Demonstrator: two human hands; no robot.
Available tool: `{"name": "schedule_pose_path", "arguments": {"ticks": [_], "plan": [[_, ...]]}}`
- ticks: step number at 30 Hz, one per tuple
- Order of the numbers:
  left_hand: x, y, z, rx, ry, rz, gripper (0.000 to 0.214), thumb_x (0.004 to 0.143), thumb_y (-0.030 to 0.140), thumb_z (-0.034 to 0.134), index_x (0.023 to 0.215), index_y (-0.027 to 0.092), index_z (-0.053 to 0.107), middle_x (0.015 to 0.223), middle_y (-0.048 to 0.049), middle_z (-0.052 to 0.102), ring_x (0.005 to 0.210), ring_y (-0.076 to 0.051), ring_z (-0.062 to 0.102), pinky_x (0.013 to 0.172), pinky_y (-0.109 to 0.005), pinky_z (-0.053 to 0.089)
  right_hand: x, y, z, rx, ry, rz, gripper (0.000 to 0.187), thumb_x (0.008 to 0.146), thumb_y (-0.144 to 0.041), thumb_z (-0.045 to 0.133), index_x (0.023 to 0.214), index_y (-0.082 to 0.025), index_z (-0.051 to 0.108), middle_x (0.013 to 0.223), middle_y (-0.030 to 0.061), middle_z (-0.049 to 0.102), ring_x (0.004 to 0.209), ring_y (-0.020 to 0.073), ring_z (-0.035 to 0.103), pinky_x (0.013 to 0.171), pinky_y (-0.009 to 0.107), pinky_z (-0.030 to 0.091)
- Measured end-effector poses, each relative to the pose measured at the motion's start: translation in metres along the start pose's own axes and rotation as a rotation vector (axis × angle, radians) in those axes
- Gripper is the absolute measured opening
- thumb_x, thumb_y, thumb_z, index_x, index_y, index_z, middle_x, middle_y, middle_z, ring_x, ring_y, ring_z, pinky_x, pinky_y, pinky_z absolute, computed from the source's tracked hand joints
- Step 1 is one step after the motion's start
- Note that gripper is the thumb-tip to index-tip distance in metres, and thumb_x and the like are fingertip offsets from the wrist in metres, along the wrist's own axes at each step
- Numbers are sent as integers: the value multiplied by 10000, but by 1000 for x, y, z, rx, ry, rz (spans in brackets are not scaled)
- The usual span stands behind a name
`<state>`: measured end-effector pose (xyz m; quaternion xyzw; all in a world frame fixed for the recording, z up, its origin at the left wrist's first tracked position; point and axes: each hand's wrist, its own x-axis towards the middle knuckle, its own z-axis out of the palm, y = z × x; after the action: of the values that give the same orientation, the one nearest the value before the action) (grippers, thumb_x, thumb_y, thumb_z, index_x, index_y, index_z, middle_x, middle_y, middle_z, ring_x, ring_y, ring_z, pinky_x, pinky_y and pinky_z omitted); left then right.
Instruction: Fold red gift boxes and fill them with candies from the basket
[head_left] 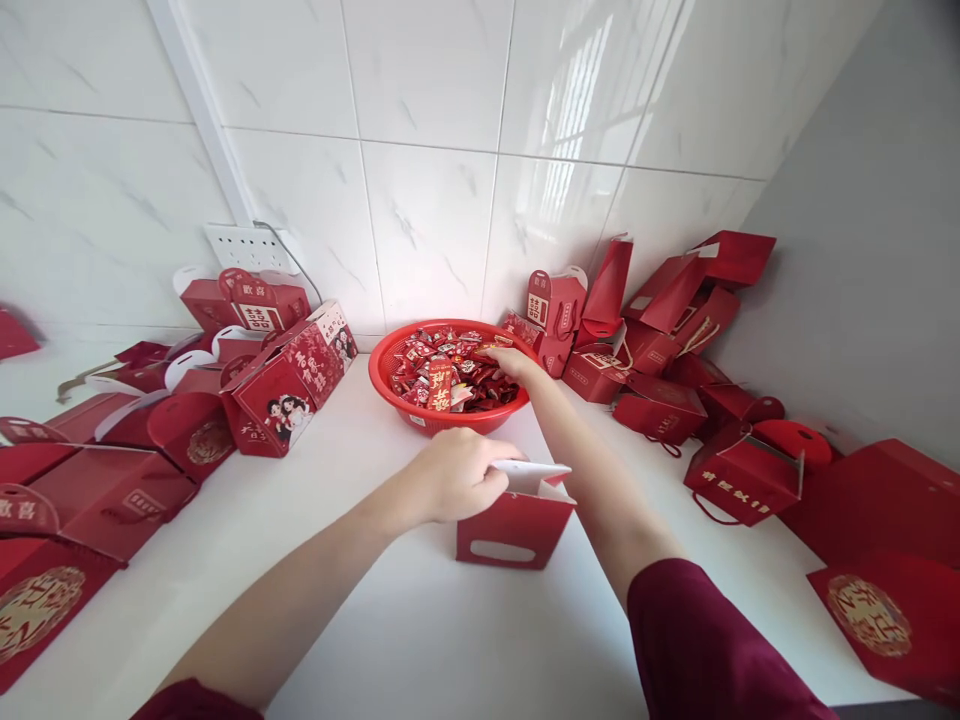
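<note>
My left hand grips the upper edge of a red paper gift box, whose top is unfolded and whose inside is white. A white oval shows on the box's near side. Beyond it stands a red plastic basket heaped with red-wrapped candies. My right hand reaches into the right part of this heap, its fingers bent down among the wrappers. Whether those fingertips pinch a piece is hidden.
Red gift boxes crowd the left side of the white table. More red boxes are piled along the right, against a grey panel. A white tiled wall with a socket strip and a cable rises behind.
</note>
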<state>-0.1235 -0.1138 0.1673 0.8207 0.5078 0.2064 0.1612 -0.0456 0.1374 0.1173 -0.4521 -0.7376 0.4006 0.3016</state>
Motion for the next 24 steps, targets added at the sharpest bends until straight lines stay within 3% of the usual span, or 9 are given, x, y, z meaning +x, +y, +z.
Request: {"name": "schedule_pose_path", "arguments": {"ticks": [3,6,10,13,18,24], "plan": [[1,-9,-11,47,130,-91,493,752,112,437,1100,315,721,661,42,658,543,-155,534,554,-259,350,-13,-2,-7,-63,142,-29,208,918,-326,539,868,-174,672,982,104,690,966,272,595,835,381,446],[2,-20,-18,29,147,-170,506,759,128,445,1159,300,703,708,27,685,553,-156,566,555,-255,384,-37,-6,-18,-67,231,-124,193,884,-363,564,838,-198,652,974,73,693,964,256,587,871,370,425],[5,-33,-19,-23,238,-130,442,781,158,489,1162,250,693,1104,-30,704,922,-212,653,752,-277,492,-72,-11,-38,83,229,-353,142,836,-338,623,894,-210,638,985,22,684,864,178,598,834,300,457],[9,-33,-20,-19,379,-112,318,864,291,548,1146,229,681,1179,-51,667,1077,-232,612,865,-319,499,-99,-20,-52,285,117,-491,170,816,-346,676,875,-192,635,923,33,659,809,170,593,750,296,488],[8,-22,-26,-89,604,-111,262,875,423,627,982,194,697,1051,-47,685,1015,-212,620,902,-319,480,-143,-44,-60,521,-169,-538,203,834,-369,721,874,-188,639,899,32,635,764,148,597,677,288,526],[0,-8,-25,-440,489,-108,293,856,426,674,994,170,710,954,-61,716,882,-212,651,791,-311,523,-175,-62,-53,612,-299,-579,151,877,-334,700,929,-199,656,962,39,644,868,169,631,807,344,568]]}}
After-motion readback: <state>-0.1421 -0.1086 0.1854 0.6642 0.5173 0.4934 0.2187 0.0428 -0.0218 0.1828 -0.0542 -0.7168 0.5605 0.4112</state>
